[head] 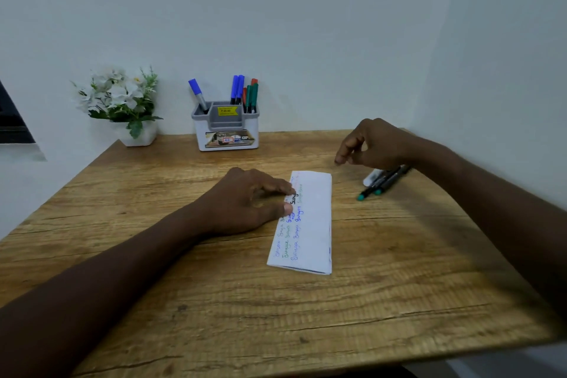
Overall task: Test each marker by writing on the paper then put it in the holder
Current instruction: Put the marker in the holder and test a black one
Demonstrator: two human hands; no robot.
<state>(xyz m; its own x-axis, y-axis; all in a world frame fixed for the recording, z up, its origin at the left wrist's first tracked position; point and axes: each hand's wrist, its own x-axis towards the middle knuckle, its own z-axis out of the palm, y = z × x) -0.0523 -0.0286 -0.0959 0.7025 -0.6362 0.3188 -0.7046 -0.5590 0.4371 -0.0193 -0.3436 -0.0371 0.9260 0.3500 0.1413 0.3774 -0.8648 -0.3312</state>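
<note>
A folded white paper (310,224) with coloured handwriting lies mid-table. My left hand (248,199) rests flat on its left edge, fingertips pressing it down. My right hand (372,144) hovers empty above the table at the right, fingers loosely curled. Just below it lie two dark markers with green ends (380,184) and a white marker (372,176), partly hidden by the hand. The grey and white holder (226,132) stands at the back against the wall and holds several blue, green and red markers (244,93).
A white pot of artificial flowers (122,104) sits at the back left of the wooden table (214,301). Walls close the back and the right side. The table's front edge runs along the bottom right.
</note>
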